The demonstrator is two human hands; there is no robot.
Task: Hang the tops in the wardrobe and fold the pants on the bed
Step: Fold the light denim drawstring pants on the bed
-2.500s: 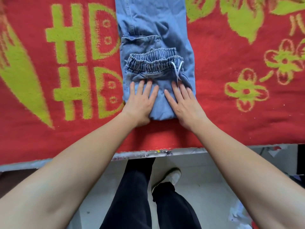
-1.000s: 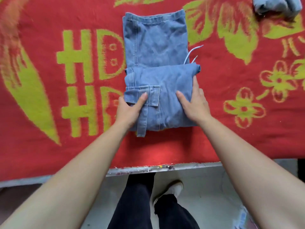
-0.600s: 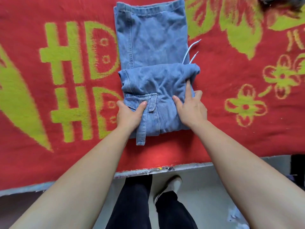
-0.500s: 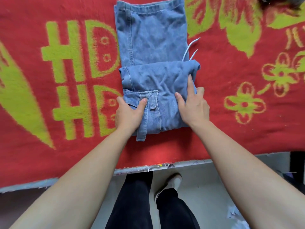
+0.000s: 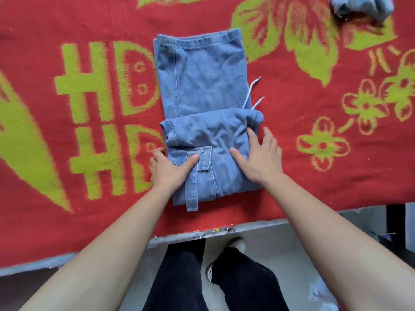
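Denim pants (image 5: 202, 86), pale blue and softly creased, lie at centre frame on the bed's fuzzy red blanket (image 5: 314, 187), folded into a thick rectangle with a flap pocket (image 5: 204, 158) and a white drawstring (image 5: 251, 90) poking out right. The left grip (image 5: 168, 169) pinches the fold's left edge, thumb on top; the right grip (image 5: 260, 158) presses flat, fingers spread. Yellow-green "HD" letters (image 5: 89, 84) sit at left, flowers (image 5: 323, 145) at right. Grey floor (image 5: 271, 254) shows below.

One folded pair of jeans (image 5: 202, 86); two drawstring ends (image 5: 256, 80); one denim bundle (image 5: 361, 5); one blanket (image 5: 314, 180); two hands: left hand (image 5: 167, 169), right hand (image 5: 260, 158); one shoe (image 5: 238, 243).
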